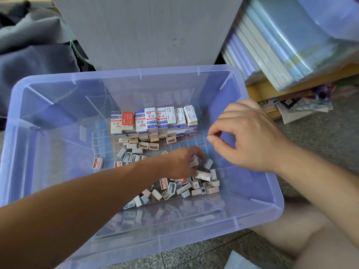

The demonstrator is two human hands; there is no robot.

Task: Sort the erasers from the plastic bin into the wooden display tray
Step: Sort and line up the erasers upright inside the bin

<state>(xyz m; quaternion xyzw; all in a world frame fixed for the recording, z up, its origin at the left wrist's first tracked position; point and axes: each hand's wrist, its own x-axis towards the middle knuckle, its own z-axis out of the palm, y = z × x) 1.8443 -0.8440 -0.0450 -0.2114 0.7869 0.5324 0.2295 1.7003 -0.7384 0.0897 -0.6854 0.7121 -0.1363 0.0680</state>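
Observation:
A clear bluish plastic bin (pixel 48 121) sits on the floor in front of me. Along its far side, several boxed erasers (pixel 153 119) stand stacked in a row. Loose small pastel sharpeners and erasers (pixel 174 189) lie scattered on the bin's bottom. My left hand (pixel 180 164) reaches down into the bin, and its fingers grip a white wrapped eraser (pixel 194 162) from the pile. My right hand (pixel 246 136) hovers above the bin's right side with thumb and forefinger nearly pinched and nothing visible between them. No wooden tray is in view.
A grey cabinet panel (pixel 143 30) stands behind the bin. Stacked plastic-wrapped notebooks (pixel 281 45) rest on a wooden shelf (pixel 272 88) at the right. Grey cloth (pixel 33 45) lies at the left. The floor (pixel 330 136) is speckled stone, and my knee (pixel 291 233) is at lower right.

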